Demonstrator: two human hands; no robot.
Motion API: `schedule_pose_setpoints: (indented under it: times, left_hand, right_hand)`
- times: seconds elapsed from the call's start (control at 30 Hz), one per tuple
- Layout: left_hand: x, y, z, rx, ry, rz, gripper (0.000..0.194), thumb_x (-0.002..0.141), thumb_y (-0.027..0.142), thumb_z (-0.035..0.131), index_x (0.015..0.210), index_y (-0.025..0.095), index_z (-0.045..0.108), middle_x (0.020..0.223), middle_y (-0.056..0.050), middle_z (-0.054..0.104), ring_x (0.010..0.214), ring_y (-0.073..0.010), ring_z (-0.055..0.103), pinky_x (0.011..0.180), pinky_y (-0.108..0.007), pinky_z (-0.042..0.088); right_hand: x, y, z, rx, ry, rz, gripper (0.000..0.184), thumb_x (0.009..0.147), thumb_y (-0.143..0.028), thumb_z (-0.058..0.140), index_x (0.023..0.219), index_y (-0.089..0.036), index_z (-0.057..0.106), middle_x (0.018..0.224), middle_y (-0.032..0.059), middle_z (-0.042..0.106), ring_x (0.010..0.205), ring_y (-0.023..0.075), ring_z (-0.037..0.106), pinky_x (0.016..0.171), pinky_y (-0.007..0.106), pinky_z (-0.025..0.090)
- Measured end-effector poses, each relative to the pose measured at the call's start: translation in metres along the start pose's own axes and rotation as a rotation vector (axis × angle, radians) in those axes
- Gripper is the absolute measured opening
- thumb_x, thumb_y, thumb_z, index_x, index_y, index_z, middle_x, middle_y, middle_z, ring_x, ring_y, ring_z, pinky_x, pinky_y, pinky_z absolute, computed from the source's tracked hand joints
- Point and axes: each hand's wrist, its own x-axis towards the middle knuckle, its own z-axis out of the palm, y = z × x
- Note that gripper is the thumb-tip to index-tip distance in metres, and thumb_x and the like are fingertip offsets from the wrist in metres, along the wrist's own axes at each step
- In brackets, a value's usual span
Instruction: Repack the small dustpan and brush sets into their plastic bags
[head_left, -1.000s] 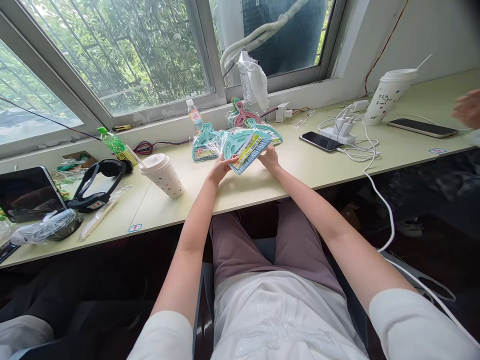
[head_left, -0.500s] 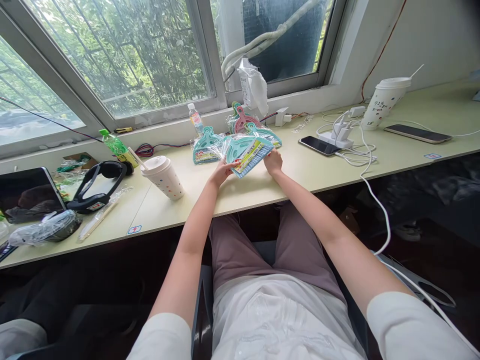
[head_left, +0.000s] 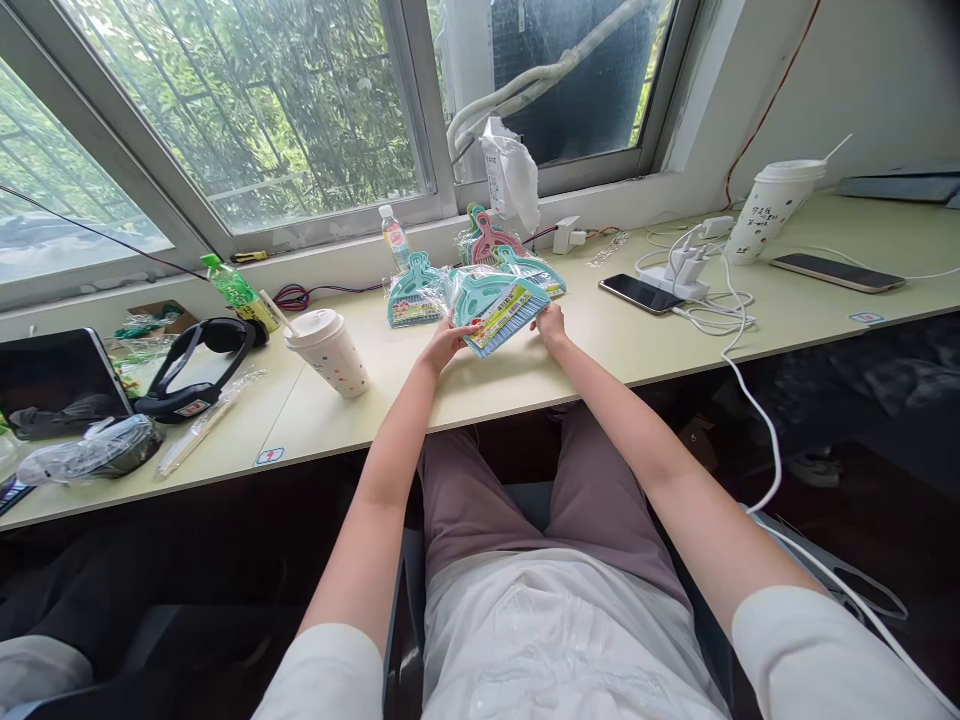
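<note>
- The teal dustpan-and-brush set (head_left: 487,295) was between my hands, tilted over the desk (head_left: 405,390), its blue bristles (head_left: 510,330) toward my near side.
- My left hand (head_left: 444,345) grasped its near left corner, thumb across the front.
- My right hand (head_left: 550,326) was curled just by the right edge — whether it gripped anything, I couldn't tell.
- Another teal set (head_left: 415,297) sat to the far left; a pink dustpan (head_left: 495,238) was on the far side.
- The step in hand, I judged, was handling the packaged set — the next move called for a steady left hold and a surer right-hand pinch.
</note>
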Motion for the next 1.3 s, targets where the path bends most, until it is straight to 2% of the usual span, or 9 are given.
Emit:
schedule_pose_setpoints:
  times: [0.13,0.27,0.43,0.6,0.77,0.9,1.07,1.17,1.3]
  left_hand:
    - [0.001,0.0,-0.001,0.003,0.064,0.027,0.093,0.069,0.017,0.082,0.152,0.028,0.042,0.124,-0.008,0.073,0.109,-0.025,0.072,0.094,-0.04,0.06]
    - [0.004,0.001,-0.001,0.006,0.156,0.052,0.092,0.066,0.017,0.084,0.148,0.027,0.044,0.122,-0.007,0.073,0.113,-0.0257,0.07,0.098,-0.043,0.058]
    - [0.006,0.0,-0.001,0.008,0.202,0.066,0.093,0.063,0.019,0.088,0.145,0.026,0.044,0.125,-0.007,0.072,0.12,-0.0273,0.067,0.101,-0.043,0.056]
    - [0.003,0.004,0.002,0.083,0.202,0.069,0.1,0.06,0.021,0.09,0.147,0.028,0.04,0.13,-0.009,0.069,0.122,-0.0296,0.065,0.1,-0.045,0.056]
    - [-0.001,0.004,0.011,0.156,0.103,0.04,0.106,0.061,0.024,0.092,0.151,0.031,0.036,0.127,-0.01,0.07,0.118,-0.0317,0.067,0.098,-0.05,0.055]
    - [-0.002,0.002,0.014,0.152,0.073,0.076,0.108,0.06,0.026,0.092,0.152,0.031,0.036,0.126,-0.009,0.07,0.121,-0.033,0.066,0.1,-0.05,0.055]
    - [-0.001,0.003,0.013,0.125,0.118,0.091,0.108,0.058,0.025,0.093,0.15,0.03,0.038,0.128,-0.009,0.069,0.124,-0.0334,0.064,0.103,-0.05,0.054]
    - [0.0,0.004,0.013,0.107,0.139,0.095,0.106,0.055,0.023,0.094,0.147,0.028,0.041,0.129,-0.009,0.069,0.124,-0.0336,0.064,0.102,-0.05,0.055]
    - [0.004,-0.001,0.012,0.095,0.187,0.138,0.106,0.052,0.023,0.097,0.143,0.027,0.042,0.133,-0.009,0.067,0.129,-0.0319,0.061,0.104,-0.046,0.054]
  right_hand:
    - [-0.009,-0.01,0.002,0.164,0.071,0.069,0.016,0.095,-0.033,0.046,0.082,-0.025,0.048,0.069,-0.0051,0.059,0.046,0.0088,0.047,0.052,0.022,0.044]
    - [-0.016,-0.021,0.004,0.31,-0.053,0.083,0.029,0.1,-0.04,0.048,0.076,-0.023,0.049,0.064,-0.0027,0.06,0.047,0.0094,0.051,0.049,0.021,0.042]
    - [-0.023,-0.026,0.011,0.485,-0.304,0.031,0.045,0.088,-0.066,0.066,0.082,-0.021,0.062,0.077,0.0057,0.073,0.077,0.0202,0.071,0.076,0.032,0.06]
    - [-0.022,-0.018,0.011,0.576,-0.396,0.066,0.032,0.077,-0.042,0.086,0.096,-0.023,0.067,0.097,0.0026,0.077,0.095,0.0186,0.073,0.09,0.032,0.06]
    - [-0.014,-0.007,0.003,0.512,-0.357,0.134,0.025,0.076,-0.027,0.08,0.097,-0.022,0.067,0.103,0.0032,0.076,0.087,0.0164,0.069,0.073,0.027,0.057]
    - [-0.013,-0.008,-0.002,0.485,-0.307,0.14,0.029,0.069,-0.022,0.08,0.095,-0.023,0.066,0.095,-0.0014,0.073,0.069,0.0107,0.056,0.054,0.022,0.041]
    - [-0.013,-0.011,-0.002,0.51,-0.307,0.16,0.031,0.059,-0.019,0.084,0.081,-0.022,0.063,0.071,-0.0045,0.06,0.053,0.0076,0.032,0.042,0.023,0.024]
    - [-0.013,-0.01,-0.002,0.529,-0.259,0.095,0.031,0.058,-0.021,0.083,0.084,-0.023,0.066,0.087,-0.0022,0.07,0.061,0.008,0.046,0.047,0.021,0.033]
    - [-0.016,-0.014,-0.002,0.544,-0.276,-0.016,0.035,0.063,-0.03,0.083,0.094,-0.026,0.066,0.108,-0.0011,0.074,0.102,0.0157,0.066,0.076,0.025,0.053]
